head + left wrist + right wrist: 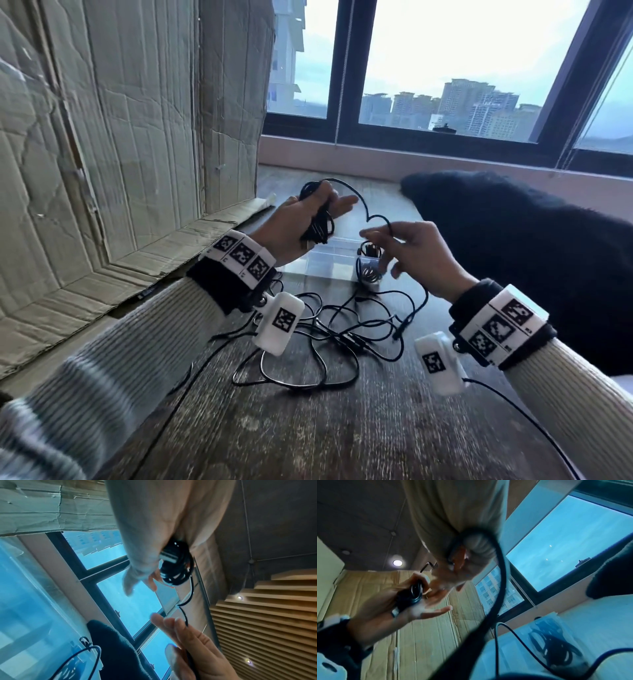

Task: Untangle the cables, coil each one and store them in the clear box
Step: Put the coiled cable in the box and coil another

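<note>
You are at a dark wooden table [342, 428] under a window [445, 68], with flattened cardboard [120, 137] leaning at your left and a dark fuzzy cushion [513, 222] at your right. Your left hand [308, 222] is raised above the table, thumb pressed over a coiled black cable [317, 226] lying across the palm, the other fingers stretched out. One strand arcs from that coil to your right hand [418, 257], which pinches it between thumb and forefinger, the remaining fingers loosely curled. The clear box [329, 257] sits on the table just beyond your hands, a coiled cable already in its right end. A tangle of cables [325, 335] lies on the table below your wrists.
</note>
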The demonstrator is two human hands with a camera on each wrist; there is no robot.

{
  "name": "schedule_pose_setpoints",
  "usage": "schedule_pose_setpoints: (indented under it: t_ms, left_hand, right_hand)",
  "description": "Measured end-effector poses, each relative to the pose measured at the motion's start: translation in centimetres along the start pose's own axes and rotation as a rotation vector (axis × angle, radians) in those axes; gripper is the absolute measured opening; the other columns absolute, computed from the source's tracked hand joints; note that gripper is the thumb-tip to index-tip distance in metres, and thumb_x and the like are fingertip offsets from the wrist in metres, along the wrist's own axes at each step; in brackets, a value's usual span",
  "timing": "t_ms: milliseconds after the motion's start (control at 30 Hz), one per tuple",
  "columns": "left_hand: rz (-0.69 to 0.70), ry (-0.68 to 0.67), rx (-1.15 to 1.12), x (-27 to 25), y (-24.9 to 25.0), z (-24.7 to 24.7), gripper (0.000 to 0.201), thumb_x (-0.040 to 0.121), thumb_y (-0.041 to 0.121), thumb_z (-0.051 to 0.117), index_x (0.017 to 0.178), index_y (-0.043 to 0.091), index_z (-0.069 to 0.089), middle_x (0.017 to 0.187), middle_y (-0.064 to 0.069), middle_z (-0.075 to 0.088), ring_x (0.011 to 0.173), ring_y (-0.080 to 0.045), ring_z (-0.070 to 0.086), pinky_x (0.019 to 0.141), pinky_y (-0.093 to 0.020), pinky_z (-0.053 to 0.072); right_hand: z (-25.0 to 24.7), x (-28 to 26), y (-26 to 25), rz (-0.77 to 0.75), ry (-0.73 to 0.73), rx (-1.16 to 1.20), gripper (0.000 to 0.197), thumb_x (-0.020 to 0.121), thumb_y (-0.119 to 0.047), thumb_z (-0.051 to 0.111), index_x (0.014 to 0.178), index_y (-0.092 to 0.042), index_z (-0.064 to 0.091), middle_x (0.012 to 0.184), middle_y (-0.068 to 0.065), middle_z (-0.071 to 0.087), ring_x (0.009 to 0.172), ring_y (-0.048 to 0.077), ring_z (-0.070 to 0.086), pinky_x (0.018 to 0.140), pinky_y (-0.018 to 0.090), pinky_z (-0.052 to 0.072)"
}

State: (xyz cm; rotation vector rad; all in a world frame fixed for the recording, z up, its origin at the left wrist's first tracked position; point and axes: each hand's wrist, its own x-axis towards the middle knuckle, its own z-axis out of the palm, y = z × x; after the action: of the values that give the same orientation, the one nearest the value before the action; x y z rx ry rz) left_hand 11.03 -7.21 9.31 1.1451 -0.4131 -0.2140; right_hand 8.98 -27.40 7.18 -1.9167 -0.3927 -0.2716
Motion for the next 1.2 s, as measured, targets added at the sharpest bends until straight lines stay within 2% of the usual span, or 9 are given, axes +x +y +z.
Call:
schedule_pose_setpoints:
  t_ms: [100, 233, 367, 500, 600, 700, 833, 1033, 1200]
  left_hand:
    - [0.036, 0.013, -0.082, 0.2, 0.1, -0.3, 0.031, 0.102, 0.036, 0.032, 0.083, 0.019, 0.049, 0.135, -0.009, 0.057, 0.128, -0.024, 0.051, 0.106, -0.054, 0.036]
    - [0.128, 0.089, -0.293, 0.1, 1.1, 0.3, 0.037, 0.104, 0.036, 0.020, 0.090, 0.015, 0.048, 0.121, -0.007, 0.065, 0.120, -0.026, 0.057, 0.106, -0.052, 0.038]
    - [0.101, 0.237, -0.423, 0.6, 1.7, -0.3, 0.035, 0.103, 0.035, 0.030, 0.085, 0.010, 0.047, 0.069, -0.002, 0.057, 0.058, -0.011, 0.059, 0.054, -0.028, 0.055]
    - [0.119, 0.383, 0.250, 0.7, 1.5, -1.4, 0.022, 0.101, 0.029, 0.043, 0.091, 0.011, 0.048, 0.071, 0.000, 0.055, 0.041, -0.006, 0.042, 0.035, -0.014, 0.032]
    - [0.137, 0.209, 0.972, 0.2, -0.1, -0.9, 0.052, 0.096, 0.051, 0.039, 0.090, 0.005, 0.061, 0.068, -0.004, 0.065, 0.042, -0.008, 0.051, 0.040, -0.021, 0.041]
    - [0.103, 0.080, 1.259, 0.0, -1.2, 0.2, 0.080, 0.099, 0.054, 0.011, 0.072, 0.005, 0.068, 0.061, -0.005, 0.067, 0.040, -0.002, 0.053, 0.050, -0.019, 0.039]
    - [-0.039, -0.085, 1.017, -0.1, -1.5, 0.8, 0.094, 0.097, 0.055, -0.001, 0.080, -0.006, 0.068, 0.058, -0.011, 0.063, 0.036, -0.012, 0.045, 0.036, -0.016, 0.034]
    - [-0.027, -0.151, 0.892, -0.5, -1.7, 1.0, 0.095, 0.096, 0.052, -0.008, 0.079, -0.008, 0.063, 0.040, -0.002, 0.046, 0.032, -0.012, 0.036, 0.037, -0.016, 0.031]
    - [-0.063, -0.129, 0.802, -0.6, -2.3, 1.1, 0.086, 0.093, 0.056, -0.007, 0.103, -0.002, 0.055, 0.050, -0.006, 0.041, 0.036, -0.012, 0.034, 0.038, -0.018, 0.029]
  right_hand:
    - [0.9, -0.6, 0.2, -0.065, -0.052, -0.079, 0.024, 0.097, -0.026, 0.051, 0.109, -0.016, 0.070, 0.072, 0.005, 0.073, 0.038, 0.021, 0.045, 0.037, 0.022, 0.036]
    - [2.5, -1.7, 1.2, -0.194, -0.206, -0.544, 0.036, 0.096, -0.048, 0.039, 0.113, -0.032, 0.067, 0.056, -0.001, 0.061, 0.051, 0.023, 0.056, 0.055, 0.031, 0.051]
    - [2.5, -2.2, 0.6, -0.253, -0.240, -0.636, 0.048, 0.087, -0.071, 0.031, 0.099, -0.042, 0.067, 0.066, 0.000, 0.067, 0.061, 0.022, 0.064, 0.064, 0.037, 0.055]
    - [1.2, -2.5, -0.8, -0.266, -0.243, -0.651, 0.031, 0.090, -0.054, 0.045, 0.080, -0.035, 0.067, 0.068, -0.002, 0.069, 0.063, 0.020, 0.065, 0.067, 0.036, 0.055]
    - [0.3, -1.9, -2.3, -0.293, -0.130, -0.740, 0.024, 0.091, -0.049, 0.052, 0.086, -0.036, 0.072, 0.073, -0.005, 0.073, 0.067, 0.017, 0.068, 0.066, 0.026, 0.051]
    - [0.0, -1.0, -3.4, -0.334, -0.047, -0.760, 0.018, 0.088, -0.047, 0.060, 0.090, -0.036, 0.074, 0.073, -0.005, 0.072, 0.067, 0.016, 0.065, 0.068, 0.030, 0.052]
    - [-0.2, 0.1, -3.9, -0.320, -0.025, -0.678, 0.009, 0.084, -0.038, 0.069, 0.088, -0.031, 0.072, 0.051, -0.013, 0.055, 0.052, 0.001, 0.052, 0.059, 0.016, 0.042]
    - [0.1, 1.3, -3.0, -0.227, -0.137, -0.450, 0.014, 0.084, -0.041, 0.065, 0.091, -0.032, 0.075, 0.081, -0.011, 0.074, 0.076, 0.011, 0.070, 0.082, 0.042, 0.056]
    - [1.0, 0.7, -2.2, -0.249, -0.139, -0.449, 0.011, 0.088, -0.039, 0.064, 0.088, -0.029, 0.068, 0.049, -0.011, 0.047, 0.048, 0.005, 0.036, 0.051, 0.027, 0.034]
